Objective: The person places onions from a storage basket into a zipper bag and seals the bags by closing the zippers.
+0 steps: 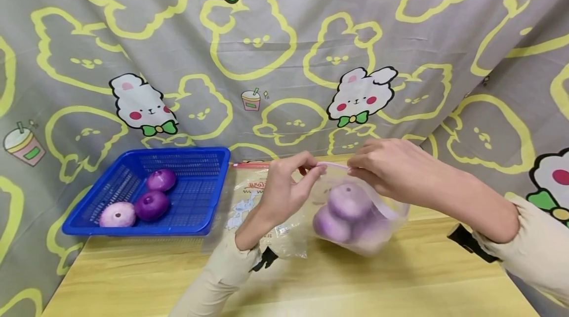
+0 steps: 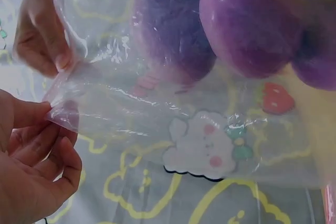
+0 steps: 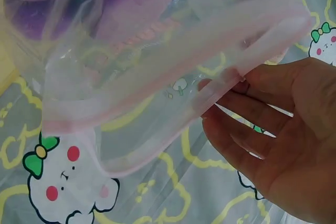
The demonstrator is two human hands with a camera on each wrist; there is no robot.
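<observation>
A clear zip bag [image 1: 378, 243] with a pink zip edge hangs between the two hands, several purple onions [image 1: 351, 201] inside it. My left hand [image 1: 286, 188] pinches one corner of the bag's top edge between thumb and forefinger. My right hand [image 1: 386, 166] grips the same edge a little further right. In the right wrist view the bag's mouth [image 3: 142, 156] gapes on the side beyond the right hand's fingers [image 3: 231, 145]. The left wrist view shows the pinched corner [image 2: 65, 114] and a printed strawberry [image 2: 277, 98] on the film.
A blue plastic basket [image 1: 191, 213] at the left holds two dark purple onions [image 1: 152, 205] and a paler onion [image 1: 117, 215]. Another flat zip bag [image 1: 249, 208] with a red slider strip lies beside it on the wooden table [image 1: 311, 287]. A patterned curtain [image 1: 275, 60] hangs behind.
</observation>
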